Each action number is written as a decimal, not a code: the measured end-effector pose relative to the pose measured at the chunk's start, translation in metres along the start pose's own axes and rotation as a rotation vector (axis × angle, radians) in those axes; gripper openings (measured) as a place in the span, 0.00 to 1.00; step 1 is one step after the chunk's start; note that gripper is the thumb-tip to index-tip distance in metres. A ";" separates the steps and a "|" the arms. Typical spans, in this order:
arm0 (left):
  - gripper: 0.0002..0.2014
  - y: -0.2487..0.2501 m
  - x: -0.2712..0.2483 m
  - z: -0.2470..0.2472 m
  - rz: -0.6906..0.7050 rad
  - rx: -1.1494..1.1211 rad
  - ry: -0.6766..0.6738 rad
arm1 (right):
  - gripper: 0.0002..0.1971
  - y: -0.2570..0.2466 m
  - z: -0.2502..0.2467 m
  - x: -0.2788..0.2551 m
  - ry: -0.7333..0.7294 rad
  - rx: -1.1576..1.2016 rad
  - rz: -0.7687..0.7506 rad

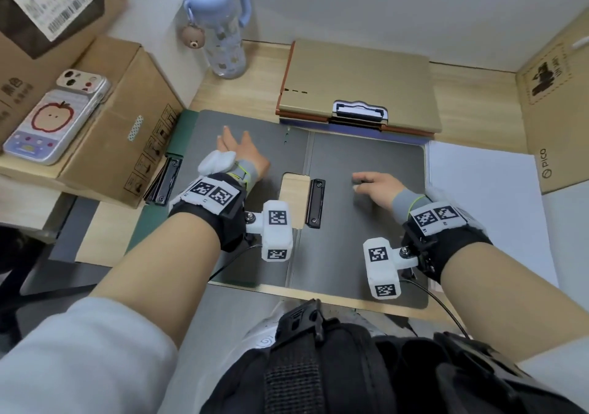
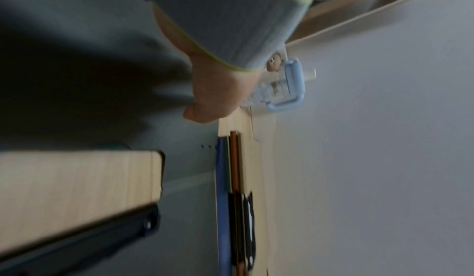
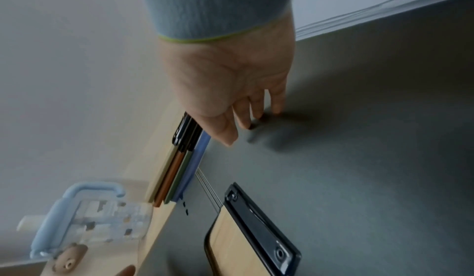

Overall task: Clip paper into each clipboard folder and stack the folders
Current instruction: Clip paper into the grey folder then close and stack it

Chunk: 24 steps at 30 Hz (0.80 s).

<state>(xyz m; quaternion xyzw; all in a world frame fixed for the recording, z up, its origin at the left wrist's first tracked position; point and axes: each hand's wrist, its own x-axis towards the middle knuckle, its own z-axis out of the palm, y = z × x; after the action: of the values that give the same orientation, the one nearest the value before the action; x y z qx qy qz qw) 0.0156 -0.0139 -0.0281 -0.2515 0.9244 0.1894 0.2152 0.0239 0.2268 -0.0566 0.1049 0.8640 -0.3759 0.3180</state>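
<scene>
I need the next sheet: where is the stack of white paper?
In the head view the stack of white paper lies on the desk's right side, beside the open grey folder and just beyond the right hand.

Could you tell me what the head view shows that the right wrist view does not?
Only the head view shows the phone on the cardboard box and the left hand flat on the open grey folder. Only the right wrist view shows the right hand from its palm side, fingertips on the folder. Both share the blue bottle, the closed folder stack and the black clip.
</scene>
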 end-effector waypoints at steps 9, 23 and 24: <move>0.10 0.101 -0.049 0.038 0.078 -0.614 -0.452 | 0.15 0.061 -0.046 -0.016 0.385 0.347 0.053; 0.13 0.193 -0.111 0.115 -0.104 -0.924 -0.850 | 0.31 0.171 -0.129 -0.047 0.683 0.348 0.447; 0.13 0.195 -0.113 0.118 -0.111 -0.904 -0.870 | 0.32 0.177 -0.131 -0.048 0.671 0.337 0.465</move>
<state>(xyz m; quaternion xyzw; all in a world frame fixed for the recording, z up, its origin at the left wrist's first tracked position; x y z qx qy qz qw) 0.0330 0.2398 -0.0234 -0.2652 0.5663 0.6351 0.4534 0.0734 0.4465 -0.0619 0.4630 0.7995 -0.3753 0.0745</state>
